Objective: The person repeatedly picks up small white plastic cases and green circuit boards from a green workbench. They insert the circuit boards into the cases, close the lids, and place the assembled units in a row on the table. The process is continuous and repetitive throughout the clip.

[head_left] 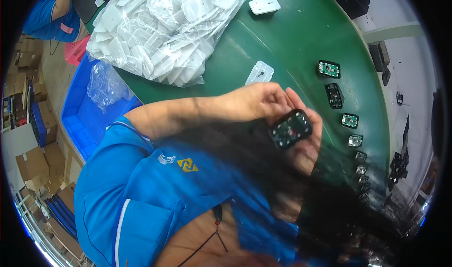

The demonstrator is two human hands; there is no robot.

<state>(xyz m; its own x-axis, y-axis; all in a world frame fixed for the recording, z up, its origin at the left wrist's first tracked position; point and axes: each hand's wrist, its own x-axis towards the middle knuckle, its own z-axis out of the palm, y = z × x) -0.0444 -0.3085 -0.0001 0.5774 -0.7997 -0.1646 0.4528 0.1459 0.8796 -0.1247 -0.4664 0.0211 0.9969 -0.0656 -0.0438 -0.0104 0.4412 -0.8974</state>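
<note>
Surface: green tabletop (301, 41), its curved right edge running down the right side of the frame. Upper left to top centre: a large clear plastic bag (165, 36) filled with white plastic covers. Top centre, right of the bag: a white block-shaped piece (264, 6); below it, near my hands, a loose white cover (263, 71) with a dark mark at its middle. Right side: a line of black housings (334, 96), several showing green circuit boards, running downward near the table edge; the lowest ones are small and partly behind dark strands of hair that sweep across the lower right. Room: blue bin (77, 121) at left, crumpled clear film (106, 85) inside; cardboard boxes (40, 165) along the left rim; a co-worker in a blue top (40, 17) at upper left; pale wall (414, 74) at right. Hands: my right hand (308, 149), right of centre, is half curled, its fingers and palm around a dark case (293, 128) with a circuit board visible inside, face up and tilted. My left hand (256, 100) reaches in from the left, fingers bent, tips close to the case's upper edge; I cannot tell whether they grip it. Hair blurs the right forearm.
</note>
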